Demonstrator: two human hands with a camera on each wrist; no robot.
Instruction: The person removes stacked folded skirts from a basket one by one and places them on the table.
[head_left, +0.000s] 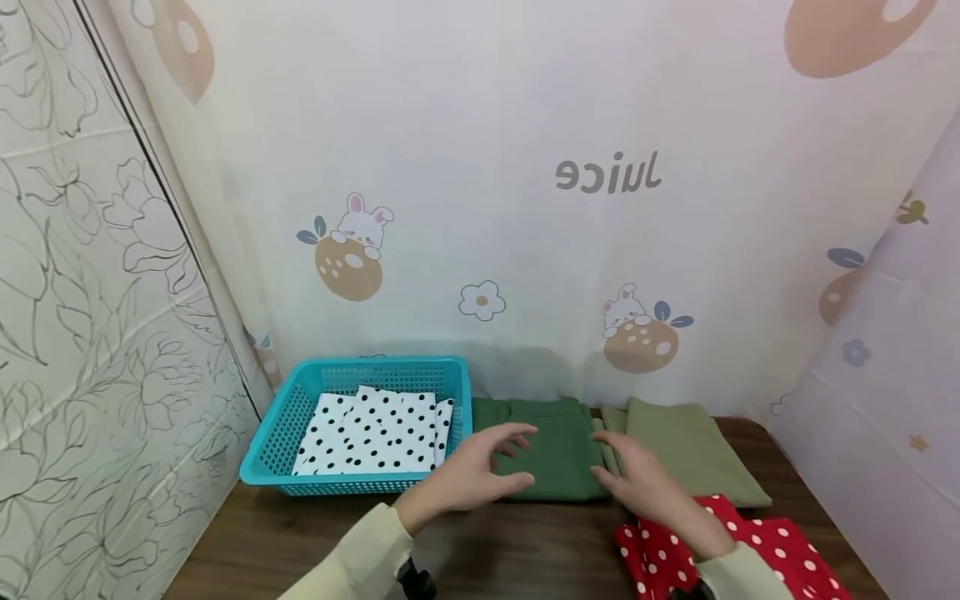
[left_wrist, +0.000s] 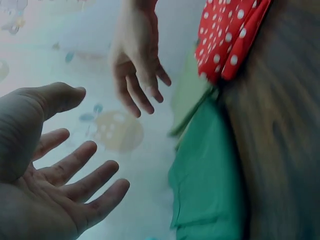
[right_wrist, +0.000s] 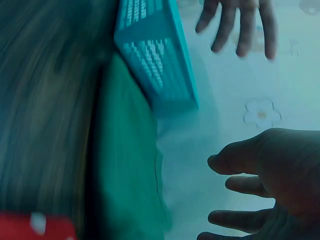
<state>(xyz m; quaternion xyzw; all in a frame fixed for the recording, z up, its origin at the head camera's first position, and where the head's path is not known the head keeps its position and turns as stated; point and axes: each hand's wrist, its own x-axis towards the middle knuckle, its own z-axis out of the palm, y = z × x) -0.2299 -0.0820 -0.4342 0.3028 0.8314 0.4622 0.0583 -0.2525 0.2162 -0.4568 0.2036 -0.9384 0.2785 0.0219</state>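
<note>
Above the folded dark green cloth (head_left: 551, 450), in the head view, my left hand (head_left: 476, 471) and my right hand (head_left: 641, 479) face each other with a gap between them. Neither holds anything. In the left wrist view the left hand (left_wrist: 65, 175) has its fingers spread and slightly bent. The right wrist view shows the right hand (right_wrist: 270, 185) with thumb and fingers apart. A folded olive-green cloth (head_left: 690, 450) lies behind the right hand, and a red cloth with white dots (head_left: 780, 550) lies under the right forearm.
A turquoise plastic basket (head_left: 262, 462) stands at the left, holding white cloth with black dots (head_left: 382, 433). All lie on a dark wooden table (head_left: 510, 554). A patterned curtain (head_left: 480, 208) hangs right behind the table, with further sheets at both sides.
</note>
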